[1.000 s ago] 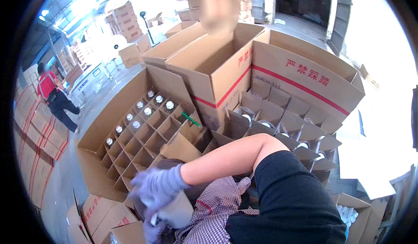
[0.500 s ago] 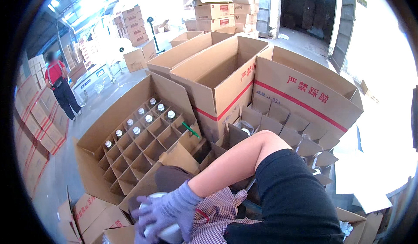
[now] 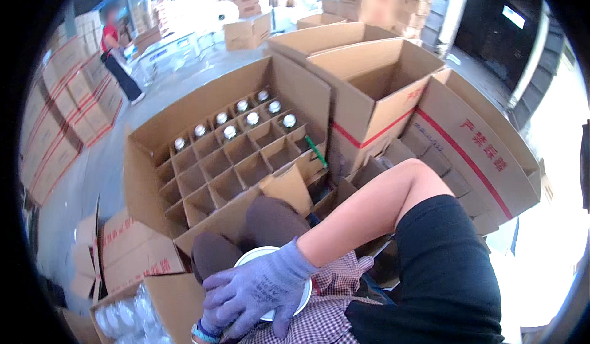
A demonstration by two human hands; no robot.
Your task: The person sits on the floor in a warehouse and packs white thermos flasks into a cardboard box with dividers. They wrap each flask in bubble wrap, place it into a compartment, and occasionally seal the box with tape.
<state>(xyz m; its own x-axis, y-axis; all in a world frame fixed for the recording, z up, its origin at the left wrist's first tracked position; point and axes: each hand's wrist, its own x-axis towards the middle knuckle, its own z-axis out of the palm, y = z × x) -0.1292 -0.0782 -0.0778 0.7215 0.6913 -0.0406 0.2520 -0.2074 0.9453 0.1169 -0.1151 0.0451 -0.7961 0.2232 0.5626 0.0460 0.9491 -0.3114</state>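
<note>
A white round tub with a pale rim [image 3: 305,295] rests at my lap, mostly covered from above. My right hand [image 3: 255,289], in a grey-purple knit glove, lies across it with fingers bent over its near-left edge. Below those fingers is my left hand [image 3: 213,320], gloved too, with a blue band at the wrist; its fingers are hidden. In front of my knees stands an open carton [image 3: 142,178] with cardboard dividers. Several capped bottles [image 3: 252,118] stand in its far cells, and the near cells hold none. A green stick [image 3: 316,152] lies on its right edge.
Tall open cartons [image 3: 350,107] stand beyond, and another carton [image 3: 473,153] is at right. At lower left, a carton holds clear plastic-wrapped pieces [image 3: 132,319]. Stacked cartons [image 3: 77,92] line the far left, where a person in a red top [image 3: 114,52] stands.
The view has swung, so the cartons sit higher and further right in it. My right hand has shifted right with the tub. My left wrist band now shows. The distant person has turned.
</note>
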